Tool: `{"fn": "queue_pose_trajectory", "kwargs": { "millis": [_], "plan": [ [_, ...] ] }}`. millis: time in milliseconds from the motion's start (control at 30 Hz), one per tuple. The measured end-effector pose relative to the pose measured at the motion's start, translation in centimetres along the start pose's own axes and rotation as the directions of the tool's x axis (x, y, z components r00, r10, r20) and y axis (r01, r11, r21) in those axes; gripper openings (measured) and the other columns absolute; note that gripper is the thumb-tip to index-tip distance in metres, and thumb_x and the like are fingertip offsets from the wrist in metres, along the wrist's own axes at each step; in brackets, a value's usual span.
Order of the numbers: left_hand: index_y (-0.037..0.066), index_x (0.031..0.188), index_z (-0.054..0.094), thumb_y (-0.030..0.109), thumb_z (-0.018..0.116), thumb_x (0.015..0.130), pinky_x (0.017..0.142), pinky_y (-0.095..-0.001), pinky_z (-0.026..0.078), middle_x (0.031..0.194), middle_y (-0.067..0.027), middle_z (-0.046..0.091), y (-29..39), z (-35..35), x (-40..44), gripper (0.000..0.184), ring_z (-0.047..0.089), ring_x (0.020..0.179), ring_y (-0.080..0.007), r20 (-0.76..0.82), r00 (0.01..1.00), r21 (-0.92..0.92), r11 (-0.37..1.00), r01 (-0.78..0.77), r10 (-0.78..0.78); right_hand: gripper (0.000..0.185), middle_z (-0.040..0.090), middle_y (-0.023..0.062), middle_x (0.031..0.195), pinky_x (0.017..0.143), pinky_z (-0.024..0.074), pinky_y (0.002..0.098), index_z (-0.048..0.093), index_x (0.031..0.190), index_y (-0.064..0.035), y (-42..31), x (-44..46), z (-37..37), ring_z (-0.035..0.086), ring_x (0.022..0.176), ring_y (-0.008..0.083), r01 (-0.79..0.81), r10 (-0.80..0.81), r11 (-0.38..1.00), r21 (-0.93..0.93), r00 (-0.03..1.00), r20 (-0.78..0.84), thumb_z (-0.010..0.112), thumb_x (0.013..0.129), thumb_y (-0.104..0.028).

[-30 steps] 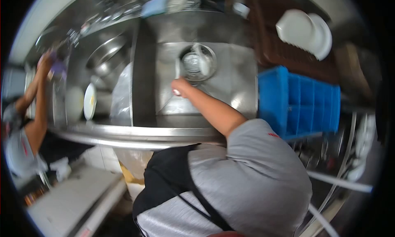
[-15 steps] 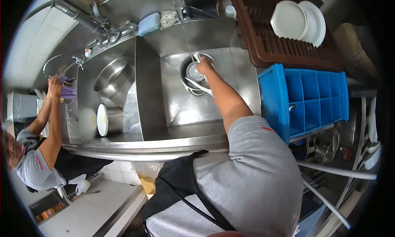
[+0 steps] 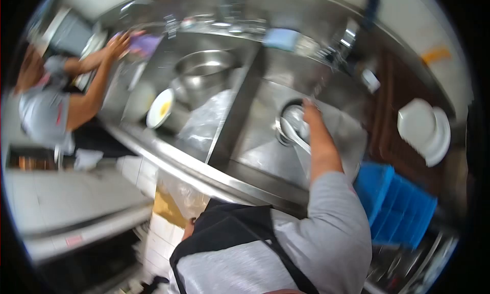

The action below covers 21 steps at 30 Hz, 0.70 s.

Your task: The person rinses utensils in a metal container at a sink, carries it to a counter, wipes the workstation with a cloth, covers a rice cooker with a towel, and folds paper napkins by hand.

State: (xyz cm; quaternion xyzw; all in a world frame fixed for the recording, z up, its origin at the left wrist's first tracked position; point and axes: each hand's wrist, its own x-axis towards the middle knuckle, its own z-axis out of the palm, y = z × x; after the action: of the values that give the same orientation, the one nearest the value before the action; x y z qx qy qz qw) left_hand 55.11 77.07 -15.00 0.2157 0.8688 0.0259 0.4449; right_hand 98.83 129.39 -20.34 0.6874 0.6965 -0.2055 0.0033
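My right hand (image 3: 310,111) is over the right side of a round metal pot (image 3: 279,133) in the right sink basin. Its fingers look curled, but blur hides what is in them. Inside the pot is water, and a white spoon-like utensil (image 3: 295,134) leans across the rim with its handle towards my forearm. Water runs from the faucet (image 3: 348,36) near my hand. Only a small part of my left hand (image 3: 189,228) shows beside my black apron, low by my body; its fingers are hidden.
The left basin holds a large steel bowl (image 3: 204,64), a white dish (image 3: 160,108) with a yellow patch, and clear plastic (image 3: 206,121). At far left, a co-worker's hands (image 3: 118,44) are near a purple cloth (image 3: 144,43). A brown rack (image 3: 385,110) with white plates (image 3: 416,123) and a blue divided crate (image 3: 395,204) are at right.
The view has turned and shifted left, so the basins now sit tilted and further right. My right hand stays at the pot. Part of my left hand has come into view.
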Motion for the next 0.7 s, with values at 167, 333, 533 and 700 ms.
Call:
{"fn": "queue_pose_trajectory", "kwargs": {
  "millis": [167,333,533,700],
  "plan": [
    [0.004,0.112,0.046,0.03,0.053,0.073,0.083,-0.0352,0.04,0.1,-0.0191,0.055,2.1,1.3,-2.4,0.047,0.053,0.095,-0.029,-0.001,1.0,-0.034,0.999,0.022,-0.022,0.045,0.037,0.0126,0.123,0.09,0.0355,0.0347,0.044,0.116,-0.0114,-3.7,-3.1,-4.9,0.041,0.11,0.0274,-0.11,0.118,0.976,-0.187,0.992,0.035,0.05,0.072,-0.015],
    [0.004,0.112,0.046,0.031,0.054,0.07,0.086,-0.0364,0.038,0.106,-0.0203,0.052,4.2,1.3,-2.2,0.05,0.049,0.1,-0.0321,-0.081,0.996,-0.041,0.998,-0.044,0.041,0.029,0.058,0.0163,0.094,0.075,0.0452,0.0398,0.056,0.094,-0.0061,0.1,-3.2,-1.0,0.056,0.088,0.0308,-0.113,0.132,0.963,-0.245,0.989,0.066,0.056,0.069,-0.021],
    [0.003,0.11,0.048,0.029,0.054,0.07,0.086,-0.0364,0.038,0.106,-0.0202,0.051,2.4,3.0,-0.6,0.048,0.048,0.101,-0.0322,-0.101,0.993,-0.133,0.988,-0.078,0.064,0.029,0.057,0.0192,0.062,0.046,0.045,0.0389,0.057,0.076,0.0073,-1.4,-6.1,-2.5,0.058,0.049,0.0293,-0.07,0.083,0.996,-0.048,0.931,0.356,0.051,0.068,-0.02],
    [0.002,0.111,0.046,0.029,0.054,0.071,0.087,-0.0357,0.037,0.108,-0.0202,0.05,0.8,4.0,-0.8,0.049,0.047,0.102,-0.032,-0.054,0.998,-0.144,0.989,-0.03,0.023,0.031,0.057,0.0176,0.063,0.041,0.0419,0.0387,0.057,0.077,0.0045,-5.9,-9.2,-3.4,0.055,0.046,0.0268,0.143,-0.077,0.984,-0.102,0.875,0.478,0.046,0.074,-0.024]
  ]
}}
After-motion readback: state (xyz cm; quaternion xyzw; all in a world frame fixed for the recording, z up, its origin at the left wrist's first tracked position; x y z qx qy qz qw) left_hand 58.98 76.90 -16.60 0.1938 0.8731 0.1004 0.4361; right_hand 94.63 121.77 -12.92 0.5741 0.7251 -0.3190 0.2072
